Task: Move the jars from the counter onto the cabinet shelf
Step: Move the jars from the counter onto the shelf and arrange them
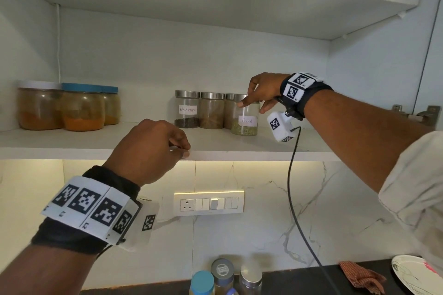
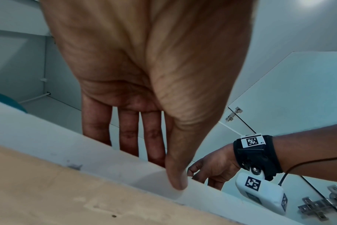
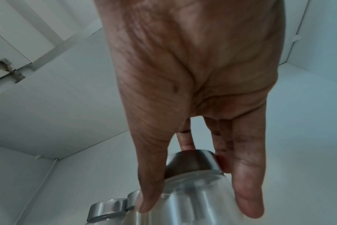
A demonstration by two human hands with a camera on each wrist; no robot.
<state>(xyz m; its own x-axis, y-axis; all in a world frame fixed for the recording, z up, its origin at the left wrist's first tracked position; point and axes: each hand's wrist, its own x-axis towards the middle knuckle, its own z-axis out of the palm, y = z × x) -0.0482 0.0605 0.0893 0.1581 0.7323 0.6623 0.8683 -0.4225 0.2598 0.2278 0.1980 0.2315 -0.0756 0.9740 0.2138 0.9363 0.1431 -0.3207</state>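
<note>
A glass jar labelled Fennel (image 1: 245,122) with a steel lid stands on the white cabinet shelf (image 1: 72,146), in front of a row of like jars. My right hand (image 1: 252,106) grips it at the lid from above; in the right wrist view thumb and fingers (image 3: 248,190) sit on either side of the jar (image 3: 192,190). My left hand (image 1: 179,148) rests on the shelf's front edge, fingers (image 2: 129,137) straight over the top and thumb against the edge. Three more jars (image 1: 222,270) stand on the dark counter below.
On the shelf stand a Black Pepper jar (image 1: 187,112), a second steel-lidded jar (image 1: 212,114) and, at far left, big jars of orange powder (image 1: 82,108). A camera cable (image 1: 291,187) hangs from my right wrist. A cloth (image 1: 362,275) and a plate (image 1: 417,273) lie on the counter at right.
</note>
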